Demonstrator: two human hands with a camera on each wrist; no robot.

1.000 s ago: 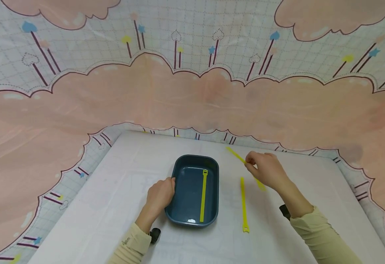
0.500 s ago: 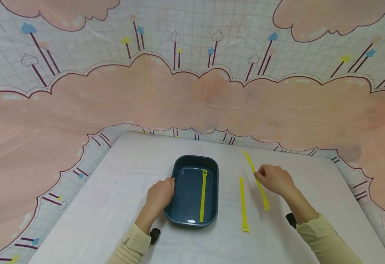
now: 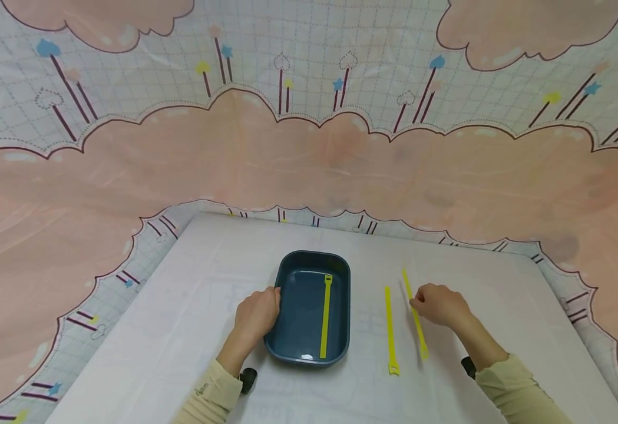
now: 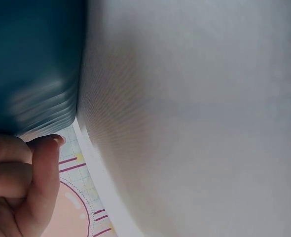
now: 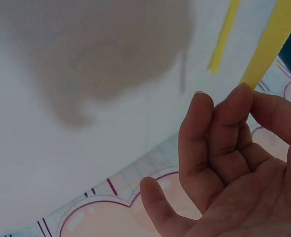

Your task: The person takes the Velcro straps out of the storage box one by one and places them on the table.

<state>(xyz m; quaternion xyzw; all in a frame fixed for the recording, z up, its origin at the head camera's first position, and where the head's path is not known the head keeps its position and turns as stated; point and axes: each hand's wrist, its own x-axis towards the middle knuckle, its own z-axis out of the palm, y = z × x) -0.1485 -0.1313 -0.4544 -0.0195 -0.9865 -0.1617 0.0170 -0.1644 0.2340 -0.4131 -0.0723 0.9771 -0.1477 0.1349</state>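
Observation:
At the left side of a dark blue plastic tray (image 3: 299, 318), my left hand (image 3: 258, 315) grips the rim, its fingers curled against the outer wall (image 4: 32, 98) in the left wrist view. One yellow cable strap (image 3: 326, 318) with a slotted head lies lengthwise inside the tray, towards its right side. My right hand (image 3: 441, 305) pinches a second yellow cable strap (image 3: 420, 337) near its middle, thumb against fingertips, slanting over the table. Just left of that hand, a third yellow strap (image 3: 390, 330) lies on the table, its head nearest me.
The table (image 3: 213, 253) has a white cover. Behind it and along its sides hangs a pink cloud-patterned cloth (image 3: 298, 159). A black wrist camera (image 3: 248, 378) sits at the left wrist, another black camera (image 3: 468, 367) at the right.
My right hand has moved nearer me and slightly right with the pinched strap, which has swung from a steep slant to nearly lengthwise. My left hand and the tray stay in place.

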